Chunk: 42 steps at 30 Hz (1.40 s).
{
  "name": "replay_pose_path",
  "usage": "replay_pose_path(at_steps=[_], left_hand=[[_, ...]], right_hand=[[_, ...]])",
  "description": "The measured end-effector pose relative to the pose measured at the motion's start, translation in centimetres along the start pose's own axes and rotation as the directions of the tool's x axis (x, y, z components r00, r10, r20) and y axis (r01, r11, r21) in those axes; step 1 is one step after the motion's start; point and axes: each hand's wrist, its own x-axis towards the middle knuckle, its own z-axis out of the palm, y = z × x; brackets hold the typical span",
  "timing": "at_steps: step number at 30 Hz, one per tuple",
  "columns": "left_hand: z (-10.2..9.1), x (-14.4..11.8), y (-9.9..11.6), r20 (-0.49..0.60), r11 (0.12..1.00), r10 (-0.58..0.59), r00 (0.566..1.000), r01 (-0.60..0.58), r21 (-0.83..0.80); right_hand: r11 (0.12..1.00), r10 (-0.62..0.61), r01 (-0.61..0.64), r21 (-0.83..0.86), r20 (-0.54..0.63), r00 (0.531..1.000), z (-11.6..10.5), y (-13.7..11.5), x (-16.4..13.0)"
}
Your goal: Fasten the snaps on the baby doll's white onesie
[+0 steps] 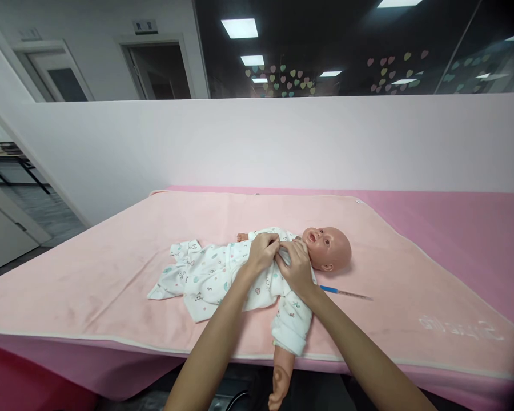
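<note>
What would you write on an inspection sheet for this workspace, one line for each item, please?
Surface: pink blanket, lightly creased, over a darker pink covering.
Handled things: doll lying face up in a patterned white outfit; its near forearm reaches past the blanket's near edge.
Clutter: thin blue-ended stick beside the doll; its use unclear.
Hands: left hand and right hand together at the outfit's chest; grip unclear.
Cables: nothing seen.
Surroundings: white partition, dark glass, doorway.

"What's above the white wall (282,142)?"
"Dark glass (317,34) with heart stickers (407,56) and bright lights (240,28)."
"And left of that?"
"Two doors (66,84), signs (145,26) above them; lower down, a black-legged desk (2,156) at the edge."
</note>
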Motion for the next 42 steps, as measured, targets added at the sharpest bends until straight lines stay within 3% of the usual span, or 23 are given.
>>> replay_pose_path(at_steps=[3, 6, 11, 17, 42], left_hand=[[-0.7, 0.2, -0.1, 0.151, 0.986, -0.028, 0.988, 0.052, -0.156], [-1.8, 0.5, -0.1, 0.311, 0.950, -0.034, 0.950, 0.127, -0.286], [-2.9, 0.6, 0.2, 0.389, 0.890, -0.117, 0.914, 0.270, -0.368], [-3.0, 0.5, 0.6, 0.402, 0.844, -0.177, 0.898, 0.349, -0.407], [-2.5, 0.8, -1.0, 0.318, 0.873, -0.167, 0.933, 0.289, -0.392]], right_hand=[[1.000, -0.002, 0.002, 0.004, 0.006, 1.000, 0.0, 0.0, 0.0], [1.000, -0.010, 0.010, 0.008, 0.001, 1.000, 0.0, 0.0, 0.0], [0.999, -0.019, 0.019, 0.029, -0.019, 1.000, 0.0, 0.0, 0.0], [0.999, -0.007, 0.008, 0.032, -0.021, 1.000, 0.1, 0.1, -0.1], [0.998, -0.038, 0.037, -0.055, -0.012, 0.999, 0.0, -0.1, -0.1]])
